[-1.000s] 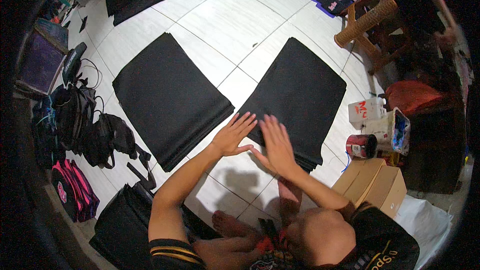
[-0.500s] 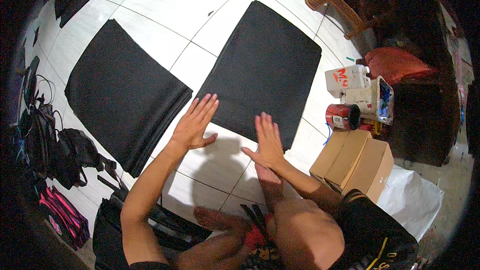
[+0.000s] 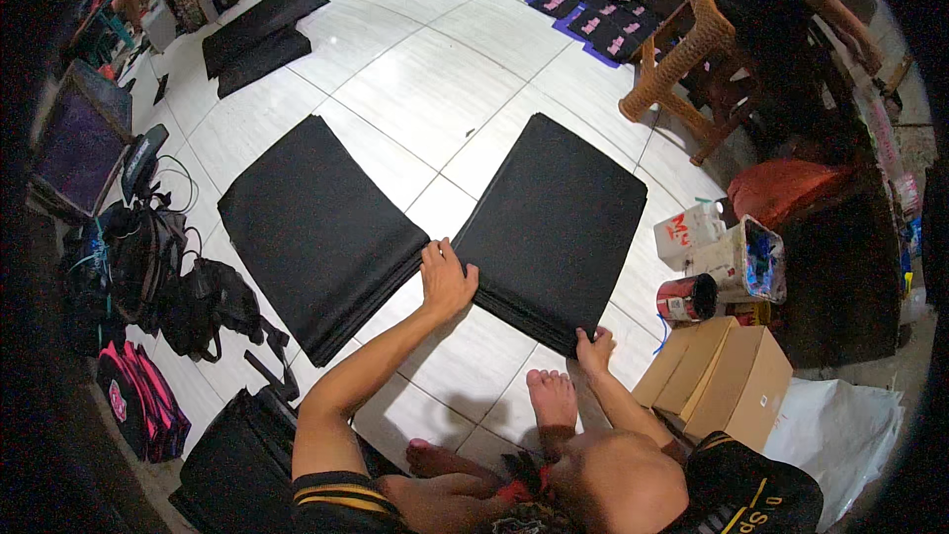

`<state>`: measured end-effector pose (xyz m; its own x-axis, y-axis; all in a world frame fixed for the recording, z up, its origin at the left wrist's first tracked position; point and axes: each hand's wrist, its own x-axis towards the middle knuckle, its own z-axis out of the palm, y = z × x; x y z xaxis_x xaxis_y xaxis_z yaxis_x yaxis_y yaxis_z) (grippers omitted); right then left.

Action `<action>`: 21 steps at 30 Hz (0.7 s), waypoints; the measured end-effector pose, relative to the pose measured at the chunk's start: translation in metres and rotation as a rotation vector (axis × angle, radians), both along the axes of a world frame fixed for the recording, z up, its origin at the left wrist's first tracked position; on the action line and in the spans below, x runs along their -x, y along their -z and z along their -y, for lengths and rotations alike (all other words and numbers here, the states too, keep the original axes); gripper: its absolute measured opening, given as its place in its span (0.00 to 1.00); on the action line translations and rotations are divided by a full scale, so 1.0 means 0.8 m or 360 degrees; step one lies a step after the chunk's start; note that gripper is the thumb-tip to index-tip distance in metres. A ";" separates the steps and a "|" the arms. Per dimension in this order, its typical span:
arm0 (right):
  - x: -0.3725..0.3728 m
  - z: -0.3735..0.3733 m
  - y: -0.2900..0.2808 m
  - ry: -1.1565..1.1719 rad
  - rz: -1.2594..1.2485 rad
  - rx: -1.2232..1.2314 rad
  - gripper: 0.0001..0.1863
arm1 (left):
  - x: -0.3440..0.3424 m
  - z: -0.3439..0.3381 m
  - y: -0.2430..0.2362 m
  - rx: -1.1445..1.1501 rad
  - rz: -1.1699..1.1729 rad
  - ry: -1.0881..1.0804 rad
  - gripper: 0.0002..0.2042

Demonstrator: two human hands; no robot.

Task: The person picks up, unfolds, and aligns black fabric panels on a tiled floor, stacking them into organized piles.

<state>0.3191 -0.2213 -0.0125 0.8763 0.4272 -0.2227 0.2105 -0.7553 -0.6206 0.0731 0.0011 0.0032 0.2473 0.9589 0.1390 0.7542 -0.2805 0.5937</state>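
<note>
Two stacks of black fabric-like sheets lie on the tiled floor, a left stack (image 3: 321, 232) and a right stack (image 3: 559, 222). My left hand (image 3: 448, 282) is between them, at the right stack's near left corner. Its fingers reach toward the left stack's edge, slightly bent and apart, with the thumb beside the right stack. At the right stack's near right corner, my right hand (image 3: 595, 351) has its thumb and fingers closed about the layered edge. Parts of its fingers are hidden.
Cardboard boxes (image 3: 727, 376), a red can (image 3: 685, 298) and a white jug (image 3: 689, 234) stand at right. A wicker stool (image 3: 682, 64) is farther back. Black bags (image 3: 148, 267) lie at left, more black sheets (image 3: 262, 35) far left. Another person's arm (image 3: 825, 5) shows far right.
The view has tipped up, showing more of the far floor. My hands, flat over the right stack's near part before, are now at its two near corners, and the right fingers have closed.
</note>
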 end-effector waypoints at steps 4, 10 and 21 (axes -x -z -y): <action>-0.019 0.008 0.047 0.0104 -0.0145 0.0200 0.36 | -0.009 -0.026 -0.021 0.0508 -0.0525 -0.0078 0.35; 0.005 -0.027 0.041 0.0200 -0.0448 0.0394 0.38 | -0.003 -0.058 -0.029 0.0866 -0.0584 0.0047 0.39; -0.019 0.014 -0.009 0.0184 -0.0288 0.0191 0.46 | -0.002 -0.014 -0.009 0.0107 0.0236 0.0258 0.26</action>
